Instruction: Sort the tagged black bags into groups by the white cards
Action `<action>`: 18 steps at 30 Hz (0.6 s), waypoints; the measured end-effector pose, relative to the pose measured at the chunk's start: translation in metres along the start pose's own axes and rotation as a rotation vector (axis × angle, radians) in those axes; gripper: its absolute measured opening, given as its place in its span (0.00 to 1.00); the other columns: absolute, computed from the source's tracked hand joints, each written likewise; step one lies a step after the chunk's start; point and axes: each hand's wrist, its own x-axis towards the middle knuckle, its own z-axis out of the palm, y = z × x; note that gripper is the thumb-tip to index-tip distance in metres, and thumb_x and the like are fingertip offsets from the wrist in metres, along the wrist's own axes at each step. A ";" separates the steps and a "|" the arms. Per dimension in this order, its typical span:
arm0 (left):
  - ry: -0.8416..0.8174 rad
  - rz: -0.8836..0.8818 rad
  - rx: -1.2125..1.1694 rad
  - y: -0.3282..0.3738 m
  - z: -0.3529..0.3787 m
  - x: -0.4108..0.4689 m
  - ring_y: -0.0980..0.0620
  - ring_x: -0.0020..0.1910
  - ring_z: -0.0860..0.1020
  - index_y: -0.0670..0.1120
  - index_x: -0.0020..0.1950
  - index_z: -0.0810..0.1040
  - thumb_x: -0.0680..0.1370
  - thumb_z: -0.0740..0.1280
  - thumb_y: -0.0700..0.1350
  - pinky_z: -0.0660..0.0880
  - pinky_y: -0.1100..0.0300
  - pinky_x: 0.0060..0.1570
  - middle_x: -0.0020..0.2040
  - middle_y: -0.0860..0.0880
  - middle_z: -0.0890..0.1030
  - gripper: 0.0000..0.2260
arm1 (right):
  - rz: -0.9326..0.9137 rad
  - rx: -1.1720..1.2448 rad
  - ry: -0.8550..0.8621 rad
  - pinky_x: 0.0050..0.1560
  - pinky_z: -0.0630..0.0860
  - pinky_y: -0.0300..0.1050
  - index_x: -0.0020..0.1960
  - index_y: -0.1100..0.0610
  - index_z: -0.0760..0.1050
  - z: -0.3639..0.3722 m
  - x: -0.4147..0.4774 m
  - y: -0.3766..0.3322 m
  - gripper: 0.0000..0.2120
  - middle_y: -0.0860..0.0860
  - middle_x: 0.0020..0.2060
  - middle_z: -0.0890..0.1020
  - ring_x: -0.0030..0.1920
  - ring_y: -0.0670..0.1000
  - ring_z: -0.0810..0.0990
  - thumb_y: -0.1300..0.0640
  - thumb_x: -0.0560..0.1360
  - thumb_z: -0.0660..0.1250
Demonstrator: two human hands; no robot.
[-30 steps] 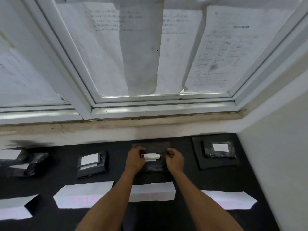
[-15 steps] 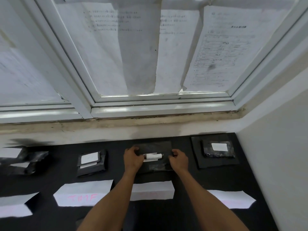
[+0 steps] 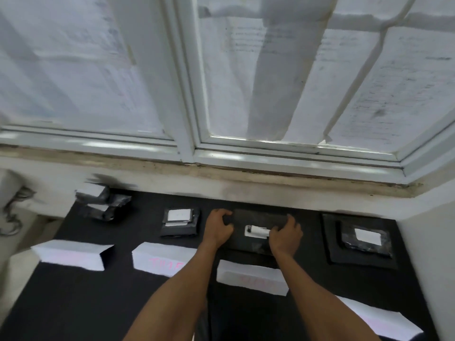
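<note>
A flat black bag with a small white tag lies on the black table top behind the third white card. My left hand grips the bag's left edge with curled fingers. My right hand holds its right side, fingers curled over the tag's right end. Other tagged black bags lie in groups: one stack behind the second card, crumpled ones at the far left behind the first card, and one on a black sheet at the right.
A fourth white card lies at the near right. A white wall closes the right side and a window sill with paper-covered panes runs along the back. A cable hangs at the far left, beyond the table's left edge.
The view has swung left and tilted. Both hands stay on the middle bag; my left hand moved out to the bag's left edge and my right hand shifted onto the tag's right end.
</note>
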 end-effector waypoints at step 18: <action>0.308 -0.232 -0.066 -0.168 -0.159 -0.145 0.44 0.45 0.78 0.45 0.42 0.75 0.70 0.62 0.35 0.73 0.56 0.42 0.45 0.44 0.80 0.07 | -0.339 -0.002 -0.061 0.43 0.71 0.45 0.46 0.57 0.75 0.101 -0.263 -0.035 0.04 0.53 0.42 0.79 0.47 0.55 0.78 0.63 0.72 0.66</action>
